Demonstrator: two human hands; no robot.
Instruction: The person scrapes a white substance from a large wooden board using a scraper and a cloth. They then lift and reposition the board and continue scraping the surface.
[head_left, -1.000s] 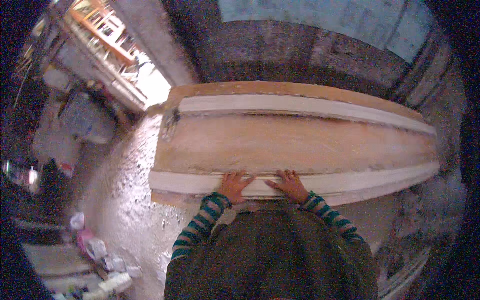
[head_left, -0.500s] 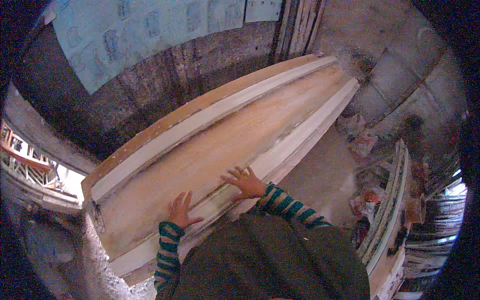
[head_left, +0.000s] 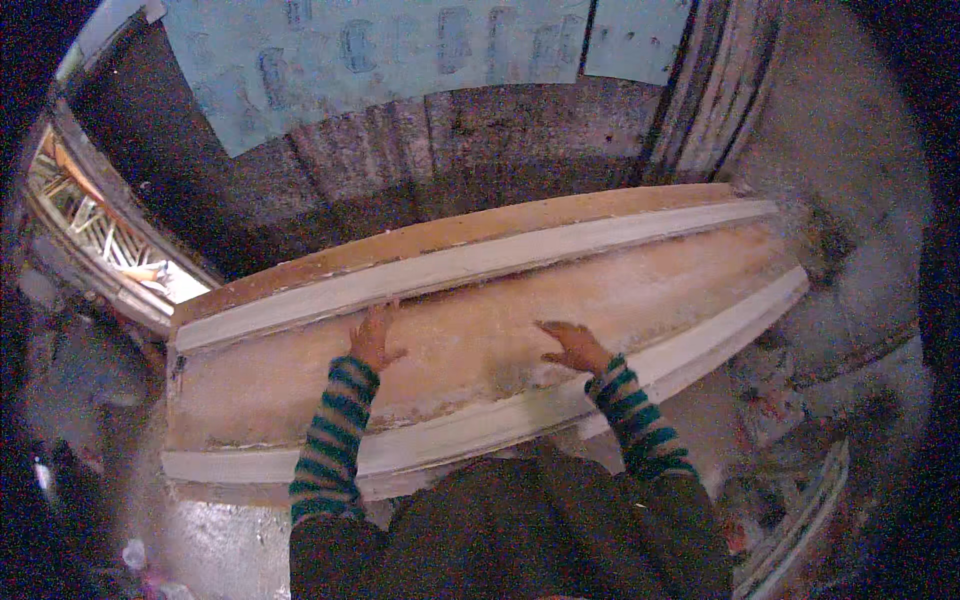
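A long wooden panel (head_left: 460,345) lies flat in front of me. Its middle is orange-brown and dusty, with a pale raised strip along the far side (head_left: 480,262) and another along the near side (head_left: 690,345). Over the left part of the panel is my left hand (head_left: 374,340), open, fingertips by the far strip's inner edge. My right hand (head_left: 576,347) is over the middle, open, thumb and fingers apart. Neither hand holds anything. Whether the palms touch the wood, I cannot tell. Striped green and beige sleeves cover both forearms.
Behind the panel stands a stained wall (head_left: 480,130) with a blue painted upper part (head_left: 400,50). A bright opening with timber pieces (head_left: 110,240) is at the left. Scraps and a long curved piece of wood (head_left: 810,510) lie at the lower right.
My view has turned, so the panel appears more level. Both hands have gone from the near strip to the panel's middle area and spread farther apart.
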